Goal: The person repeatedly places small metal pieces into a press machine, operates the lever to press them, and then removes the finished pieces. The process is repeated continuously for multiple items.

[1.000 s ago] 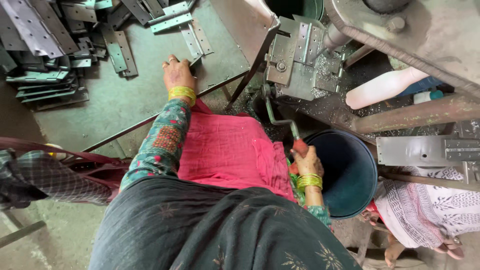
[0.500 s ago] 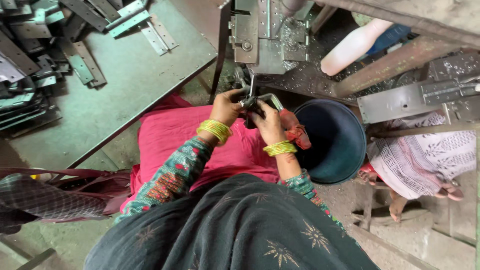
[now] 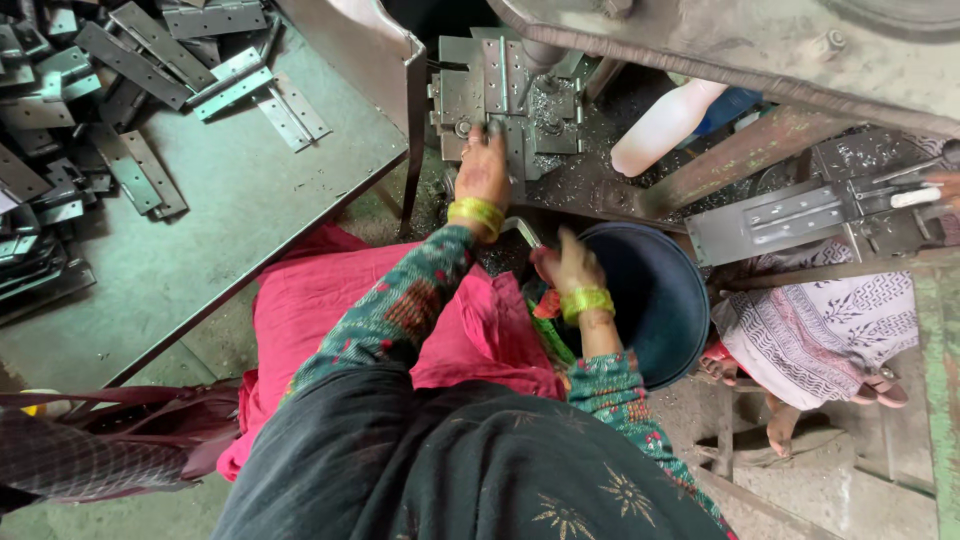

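Note:
My left hand (image 3: pixel 483 168), with yellow bangles at the wrist, reaches forward to the grey press die (image 3: pixel 455 95). Its fingertips pinch the near end of a flat metal hinge plate (image 3: pixel 498 75) lying on that die. My right hand (image 3: pixel 563 262), also in yellow bangles, is blurred beside the rim of a dark blue bucket (image 3: pixel 655 300). Just left of it runs a bent metal lever rod (image 3: pixel 522 229). Whether the right hand holds anything is unclear. A pink cloth (image 3: pixel 330 300) covers my lap.
Several hinge plates (image 3: pixel 110 120) are heaped on a green metal table (image 3: pixel 230 220) at the left. A white bottle (image 3: pixel 660 128) lies behind the bucket. Another person in patterned white cloth (image 3: pixel 830 320) sits at the right by a second metal fixture (image 3: pixel 790 215).
My left hand went from the table at the left to the lever, then forward onto the die. My right hand drew back toward the bucket. The view shifted left.

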